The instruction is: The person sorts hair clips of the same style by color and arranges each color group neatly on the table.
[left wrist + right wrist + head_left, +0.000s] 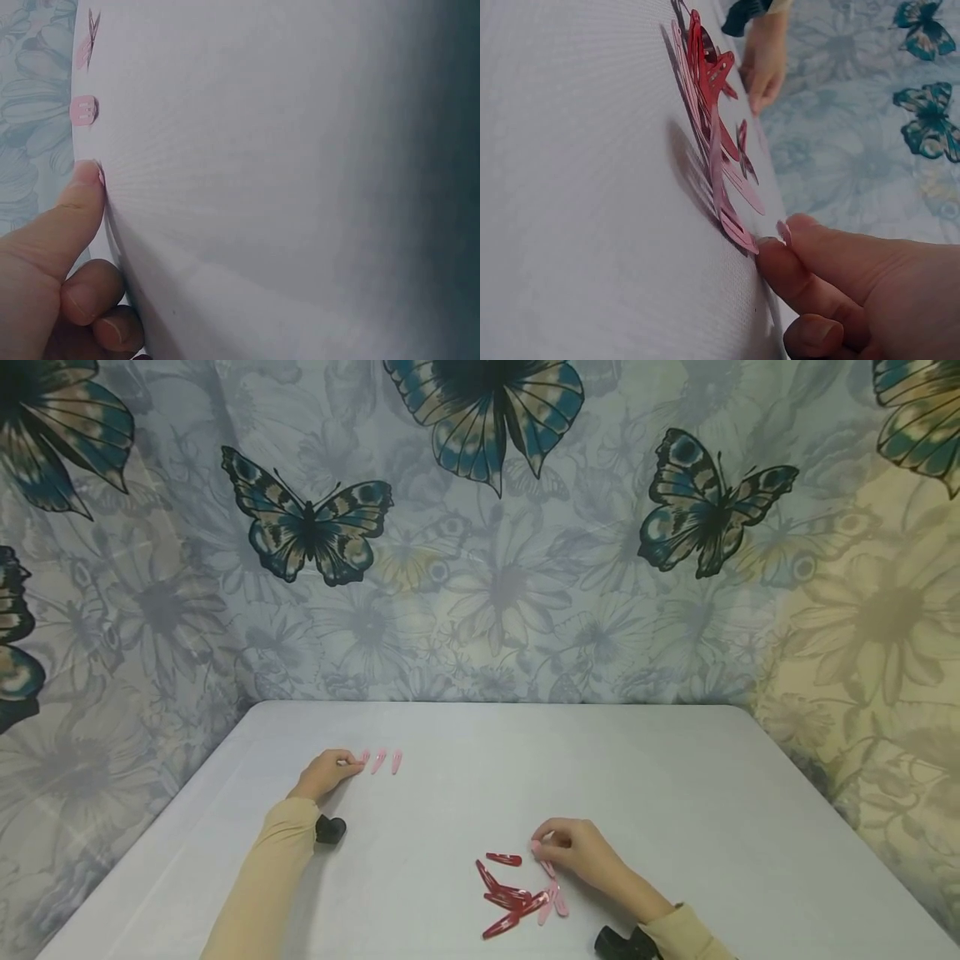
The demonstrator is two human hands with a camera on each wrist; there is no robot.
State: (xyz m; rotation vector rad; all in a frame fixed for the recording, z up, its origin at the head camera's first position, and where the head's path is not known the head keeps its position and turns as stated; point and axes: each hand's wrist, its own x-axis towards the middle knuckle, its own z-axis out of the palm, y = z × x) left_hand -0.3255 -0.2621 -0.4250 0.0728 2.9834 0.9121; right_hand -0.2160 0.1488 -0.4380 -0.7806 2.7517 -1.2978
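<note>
At the far left of the table, my left hand (pixel 327 772) has its thumb and finger at a pink snap hair clip (pixel 364 757), the leftmost of a short row of three. In the left wrist view the thumb (pixel 81 196) covers most of that clip. Nearer to me, my right hand (pixel 581 850) pinches a pink hair clip (pixel 784 231) between thumb and index finger. Just beneath those fingertips lies a loose pile of red hair clips (pixel 512 900), with more pink clips (pixel 561 903) at its right side.
The white table (pixel 637 777) reaches back to a butterfly-and-flower patterned cloth (pixel 510 610). A single red clip (pixel 504 859) lies at the back of the pile. Black wrist devices (pixel 330 830) are worn on both arms.
</note>
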